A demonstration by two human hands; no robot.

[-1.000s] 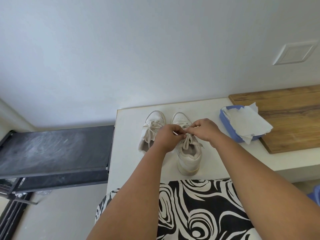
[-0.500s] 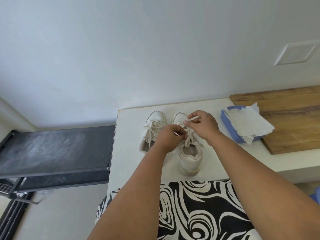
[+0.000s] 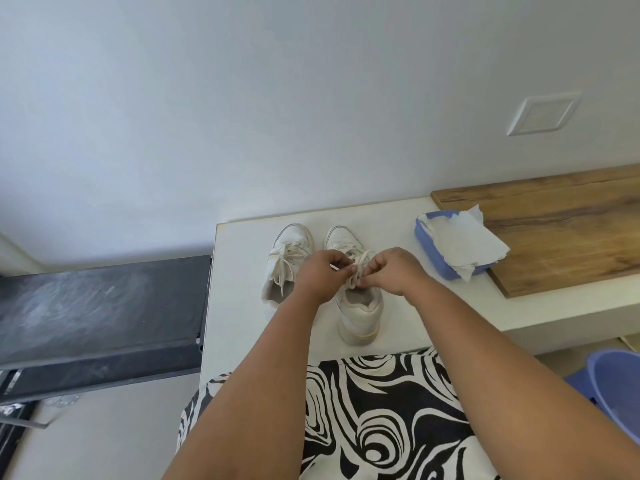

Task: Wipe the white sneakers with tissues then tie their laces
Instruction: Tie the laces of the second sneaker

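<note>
Two white sneakers stand side by side on the white counter point(image 3: 242, 313), toes toward the wall. The left sneaker point(image 3: 285, 261) has its laces lying loose over the tongue. Over the right sneaker point(image 3: 360, 313) both my hands meet at its laces point(image 3: 356, 271). My left hand point(image 3: 320, 275) pinches one lace strand, and my right hand point(image 3: 391, 270) pinches the other, fingers curled close together. The knot itself is hidden between my fingers. A blue tissue pack point(image 3: 436, 258) with white tissues point(image 3: 464, 245) on top lies to the right.
A wooden board point(image 3: 561, 223) covers the counter's right part, under the tissue pack's edge. A dark treadmill deck point(image 3: 97, 313) sits lower at the left. A blue bucket point(image 3: 616, 386) stands low at the right. My black-and-white patterned clothing point(image 3: 381, 417) fills the near edge.
My right hand, raised toward the toe with a lace end half a second ago, has come back down beside my left hand over the tongue. The sneakers have not moved.
</note>
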